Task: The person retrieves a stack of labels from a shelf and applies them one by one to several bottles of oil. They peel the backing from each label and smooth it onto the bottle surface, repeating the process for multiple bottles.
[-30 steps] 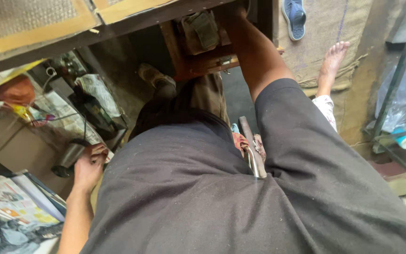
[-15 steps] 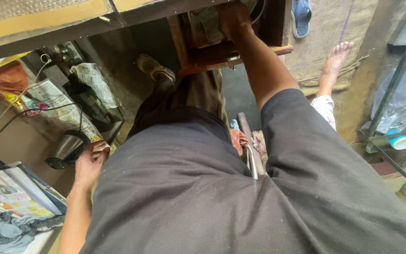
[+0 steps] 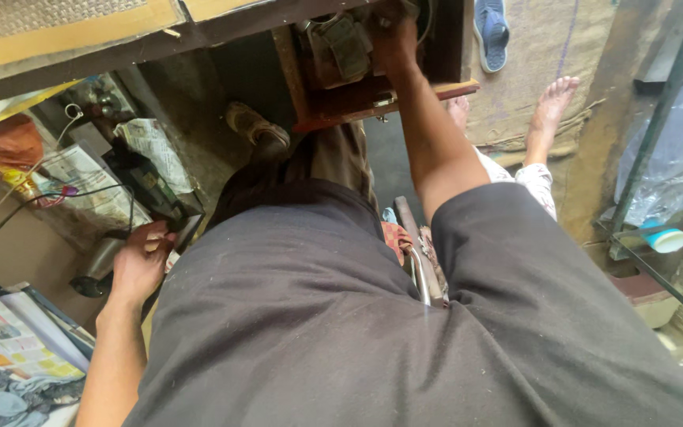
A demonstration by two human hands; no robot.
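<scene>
Two hands are working far apart. Up under the table edge, the right hand (image 3: 393, 39) is reaching into a wooden frame (image 3: 373, 99), fingers seemingly curled on a grey metal part (image 3: 341, 47). Low beside the dark shirt (image 3: 357, 316), the left hand (image 3: 140, 265) is curling loosely by a dark metal cylinder (image 3: 98, 265).

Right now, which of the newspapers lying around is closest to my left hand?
The crumpled newspaper just above the left hand, beside the black device. The flat newspaper pile at the bottom-left corner lies farther off.
</scene>
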